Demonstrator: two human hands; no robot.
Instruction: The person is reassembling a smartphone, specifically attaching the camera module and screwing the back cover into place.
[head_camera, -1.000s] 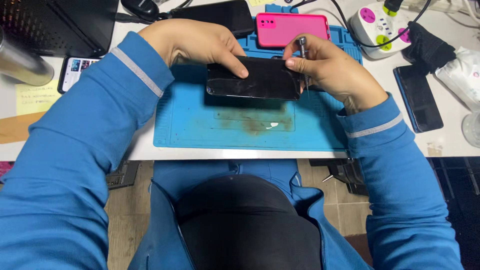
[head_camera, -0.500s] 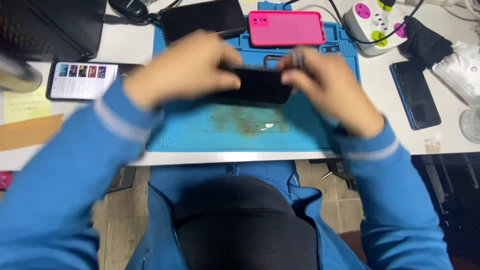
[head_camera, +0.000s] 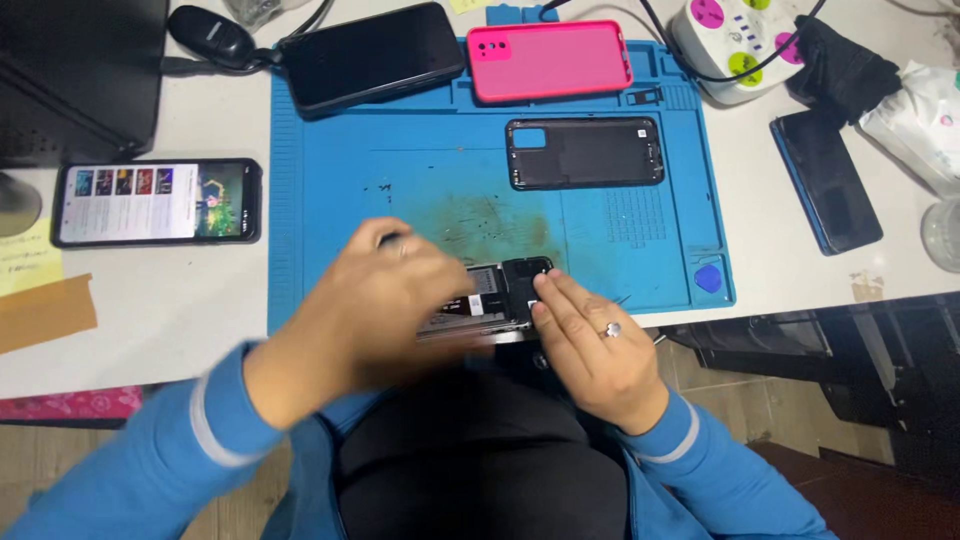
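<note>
An opened phone body (head_camera: 497, 293) with its insides showing lies at the near edge of the blue work mat (head_camera: 400, 190). My left hand (head_camera: 375, 310), blurred by motion, grips its left end. My right hand (head_camera: 590, 345), with a ring on one finger, rests its fingertips on the phone's right end. The black back cover (head_camera: 585, 153) lies apart, inside face up, on the upper right of the mat.
A pink phone case (head_camera: 550, 60) and a black phone (head_camera: 372, 55) lie at the mat's far edge. A lit phone (head_camera: 155, 202) lies left of the mat, a dark phone (head_camera: 825, 180) right. A power strip (head_camera: 735, 35) and blue pick (head_camera: 708, 277) are nearby.
The back cover has come off and now lies on the mat. Both hands have drawn the phone body toward me, to the mat's near edge.
</note>
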